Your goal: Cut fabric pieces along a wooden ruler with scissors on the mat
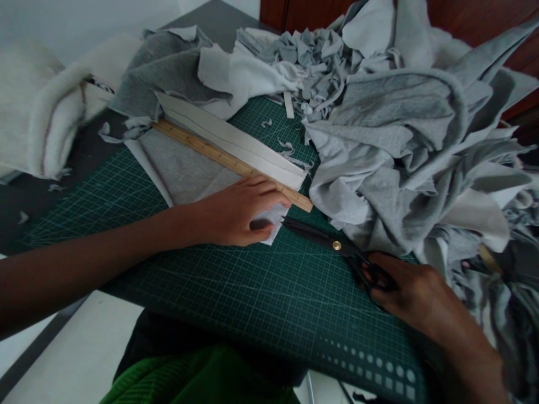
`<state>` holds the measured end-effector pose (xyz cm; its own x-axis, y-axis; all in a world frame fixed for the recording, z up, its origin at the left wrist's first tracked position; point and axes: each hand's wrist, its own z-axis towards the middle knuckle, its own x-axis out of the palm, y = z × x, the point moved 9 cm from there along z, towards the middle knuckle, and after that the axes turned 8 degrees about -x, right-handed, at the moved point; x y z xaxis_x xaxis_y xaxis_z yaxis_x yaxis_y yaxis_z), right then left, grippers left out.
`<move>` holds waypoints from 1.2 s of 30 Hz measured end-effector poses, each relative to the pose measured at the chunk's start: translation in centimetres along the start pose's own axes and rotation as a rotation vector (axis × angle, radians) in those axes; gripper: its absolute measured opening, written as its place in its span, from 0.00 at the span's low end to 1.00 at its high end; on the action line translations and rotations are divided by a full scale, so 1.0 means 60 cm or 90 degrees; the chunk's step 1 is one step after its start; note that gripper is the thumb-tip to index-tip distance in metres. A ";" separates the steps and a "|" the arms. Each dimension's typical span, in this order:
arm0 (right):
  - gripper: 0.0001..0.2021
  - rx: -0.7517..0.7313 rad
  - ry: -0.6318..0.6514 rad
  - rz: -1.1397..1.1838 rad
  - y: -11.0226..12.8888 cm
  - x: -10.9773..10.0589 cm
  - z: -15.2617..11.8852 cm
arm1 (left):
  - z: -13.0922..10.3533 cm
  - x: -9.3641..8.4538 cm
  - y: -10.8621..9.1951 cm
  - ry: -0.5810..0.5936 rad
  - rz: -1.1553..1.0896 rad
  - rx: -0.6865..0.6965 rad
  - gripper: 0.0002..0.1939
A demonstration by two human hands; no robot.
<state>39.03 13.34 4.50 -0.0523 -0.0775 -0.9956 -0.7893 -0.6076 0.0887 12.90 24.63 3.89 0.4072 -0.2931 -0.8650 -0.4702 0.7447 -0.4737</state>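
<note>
Black scissors [311, 233] are held by their handles in my right hand [406, 286], the blades pointing left. Their tips meet the right edge of a grey fabric piece [185, 168] lying on the green cutting mat [252, 286]. My left hand [240, 210] rests on that fabric, fingers on its right end and on the lower edge of a wooden ruler [210, 150], thumb apart from the fingers. Along the ruler's upper side runs a pale strip [248, 147] with a dark line on it. Part of the fabric is hidden under my left hand and forearm.
A large heap of grey fabric [379, 151] covers the right side. Cut scraps [311, 73] pile up at the back, beside a folded grey piece [168, 67]. Cream fleece [42, 106] lies at the left. Thin offcuts [295, 154] sit on the mat near the strip.
</note>
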 end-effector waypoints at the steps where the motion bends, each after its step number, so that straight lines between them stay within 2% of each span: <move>1: 0.16 -0.004 -0.003 -0.006 0.001 0.000 0.000 | 0.000 0.000 -0.001 -0.001 0.001 0.001 0.21; 8: 0.13 -0.028 -0.006 0.005 0.004 -0.003 0.000 | 0.000 0.001 0.000 0.003 0.000 -0.001 0.21; 18: 0.16 0.008 0.016 0.056 -0.006 0.004 -0.007 | 0.001 -0.001 0.000 -0.001 0.003 -0.003 0.21; 24: 0.17 -0.001 0.007 0.043 -0.017 0.003 -0.015 | 0.000 -0.001 0.001 -0.006 0.003 -0.001 0.21; 30: 0.19 0.034 0.003 0.024 -0.032 -0.008 -0.018 | 0.001 -0.001 -0.001 -0.001 0.002 0.001 0.20; 36: 0.18 0.018 -0.016 0.007 -0.022 -0.009 -0.013 | 0.002 -0.002 -0.001 -0.004 -0.008 -0.006 0.19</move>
<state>40.57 13.54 4.97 -0.0763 -0.0641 -0.9950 -0.8059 -0.5837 0.0994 12.96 24.68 4.07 0.4185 -0.2984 -0.8578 -0.4718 0.7356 -0.4861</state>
